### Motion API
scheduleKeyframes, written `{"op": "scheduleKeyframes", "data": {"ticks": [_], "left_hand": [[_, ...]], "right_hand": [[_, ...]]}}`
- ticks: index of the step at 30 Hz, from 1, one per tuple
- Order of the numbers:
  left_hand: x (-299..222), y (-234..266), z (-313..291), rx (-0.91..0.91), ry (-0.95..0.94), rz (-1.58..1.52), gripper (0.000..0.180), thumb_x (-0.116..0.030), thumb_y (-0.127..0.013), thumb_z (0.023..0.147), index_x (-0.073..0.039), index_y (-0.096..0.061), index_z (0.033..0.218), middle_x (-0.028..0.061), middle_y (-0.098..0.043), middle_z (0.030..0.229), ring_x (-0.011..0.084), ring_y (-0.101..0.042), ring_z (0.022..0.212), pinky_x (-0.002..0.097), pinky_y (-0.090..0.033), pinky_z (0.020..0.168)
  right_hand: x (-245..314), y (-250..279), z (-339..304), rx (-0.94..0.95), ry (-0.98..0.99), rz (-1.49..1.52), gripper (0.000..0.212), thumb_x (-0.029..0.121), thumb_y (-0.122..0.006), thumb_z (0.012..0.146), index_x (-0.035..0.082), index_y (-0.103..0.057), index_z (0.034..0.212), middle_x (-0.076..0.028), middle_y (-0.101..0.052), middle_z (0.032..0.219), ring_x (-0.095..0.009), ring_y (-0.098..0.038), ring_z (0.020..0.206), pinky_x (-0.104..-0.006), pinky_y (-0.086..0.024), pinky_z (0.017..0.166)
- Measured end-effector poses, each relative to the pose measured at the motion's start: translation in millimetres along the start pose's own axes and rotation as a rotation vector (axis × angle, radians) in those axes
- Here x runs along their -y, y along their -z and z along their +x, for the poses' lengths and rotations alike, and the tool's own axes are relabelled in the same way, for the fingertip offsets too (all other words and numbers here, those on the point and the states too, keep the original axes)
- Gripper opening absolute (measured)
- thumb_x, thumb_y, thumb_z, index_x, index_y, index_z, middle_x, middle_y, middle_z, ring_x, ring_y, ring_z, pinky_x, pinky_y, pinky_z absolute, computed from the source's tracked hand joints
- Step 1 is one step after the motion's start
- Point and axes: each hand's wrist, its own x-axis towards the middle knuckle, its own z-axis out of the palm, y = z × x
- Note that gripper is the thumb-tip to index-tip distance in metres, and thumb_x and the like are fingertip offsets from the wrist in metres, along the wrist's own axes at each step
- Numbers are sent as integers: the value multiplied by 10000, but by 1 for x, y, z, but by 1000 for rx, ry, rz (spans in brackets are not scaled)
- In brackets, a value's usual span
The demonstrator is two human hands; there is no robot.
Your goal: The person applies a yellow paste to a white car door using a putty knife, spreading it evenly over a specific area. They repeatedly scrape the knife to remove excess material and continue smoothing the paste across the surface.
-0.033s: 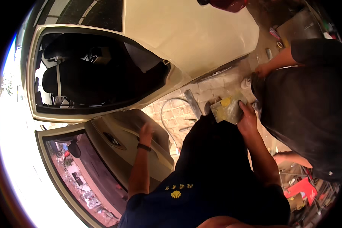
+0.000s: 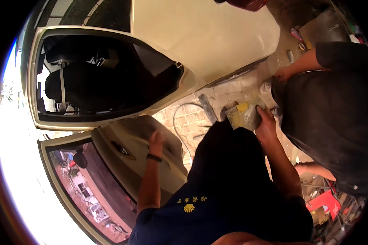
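Observation:
My right hand (image 2: 266, 127) grips the edge of a flat, pale mixing board (image 2: 250, 118), thumb on top. A patch of yellow paste, which looks like putty (image 2: 242, 107), lies on the board, with grey-white smears around it. Over on the left, my left hand (image 2: 155, 143) is in front of the inner panel of an open car door (image 2: 167, 165), a dark band on its wrist. Motion smears its fingers, so I cannot make out their pose or whether they touch the panel.
The cream car body (image 2: 208, 36) fills the upper left, its door opening showing dark seats (image 2: 81, 87). Close on my right stands a co-worker in dark clothes (image 2: 327, 118). A long dark strip (image 2: 207, 109) lies on the paved floor (image 2: 188, 122). Clutter and red cloth (image 2: 325, 204) sit lower right.

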Motion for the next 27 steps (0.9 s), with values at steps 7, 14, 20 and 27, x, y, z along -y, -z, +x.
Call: {"op": "scheduleKeyframes", "data": {"ticks": [7, 14, 20, 27], "left_hand": [[-120, 2, -75, 142, -101, -129, 409, -274, -566, 1127, 32, -653, 1385, 175, -737, 1289, 265, -728, 1147, 408, -575, 997], [-193, 2, -29, 89, -157, 61, 445, -341, -587, 1114, 33, -663, 1345, 151, -765, 1191, 217, -721, 1051, 373, -548, 956], [-286, -75, 44, 591, -360, 120, 416, -246, -574, 1098, 65, -641, 1366, 160, -753, 1162, 244, -719, 1071, 377, -546, 999], [-349, -128, 115, 1183, -434, 191, 438, -145, -612, 1078, 56, -574, 1466, 160, -710, 1302, 221, -675, 1168, 367, -514, 1031]], "right_hand": [[-11, -27, 57, 84, -66, -39, 376, 158, -677, 1043, 2, -630, 1382, -78, -698, 1317, -211, -646, 1240, -384, -480, 1117], [-24, -75, 61, 98, -31, 58, 300, 129, -667, 1059, 20, -660, 1338, -61, -734, 1243, -186, -693, 1139, -372, -524, 1064], [-42, -111, 63, 27, 150, 209, 275, 121, -642, 1075, 30, -662, 1335, -64, -740, 1259, -181, -696, 1146, -368, -532, 1057], [-80, -175, 40, -148, 386, 432, 281, 153, -627, 1090, 20, -648, 1337, -70, -734, 1279, -190, -684, 1190, -380, -523, 1084]]}}
